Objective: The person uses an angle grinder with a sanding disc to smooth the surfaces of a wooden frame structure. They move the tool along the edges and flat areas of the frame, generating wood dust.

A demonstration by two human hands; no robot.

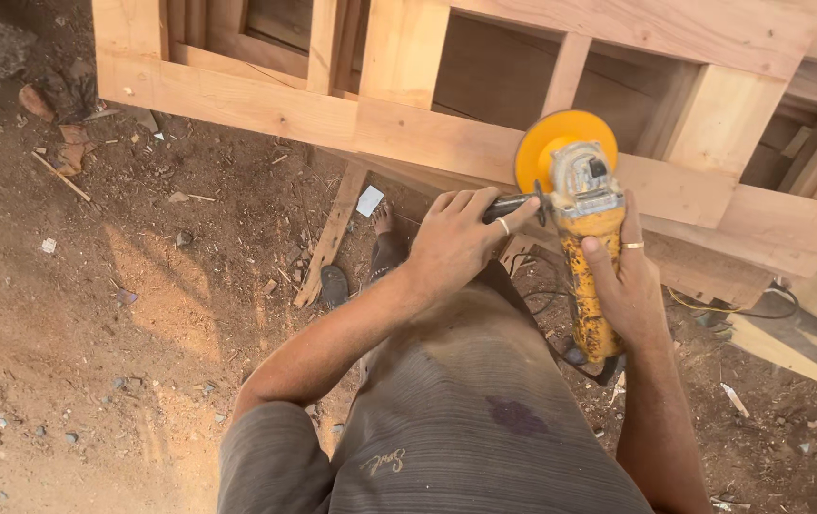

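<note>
Head view, looking down over own torso in a grey ribbed shirt (465,419) onto bare dirt ground (94,333).

Right hand (629,286) was wrapped around the yellow body of an angle grinder (584,243); grip closed on the barrel, thumb across the near side, index finger stretched up along the housing, a ring on one finger. Left hand (454,240) was closed on the grinder's black side handle (513,205), fingers curled over it, thumb pointing toward the tool head; ring on this hand too.

Grinder was held upright in front of the chest, its grey gear head uppermost and the yellow disc (561,143) facing a rail of the wooden frame (408,133). Whether disc was touching the wood could not be told. A black cable (561,347) trailed down from the tool's lower end.

Frame was pale, freshly cut timber with several open panels, lying across the top of the view. A loose wooden strip (332,233) leaned down from it to the ground. Own foot in a sandal (335,284) showed just beside that strip.

Ground was littered with wood chips, small stones and scraps; a small white scrap (369,200) lay near the frame's lower edge, and offcuts (789,347) lay at the right
</note>
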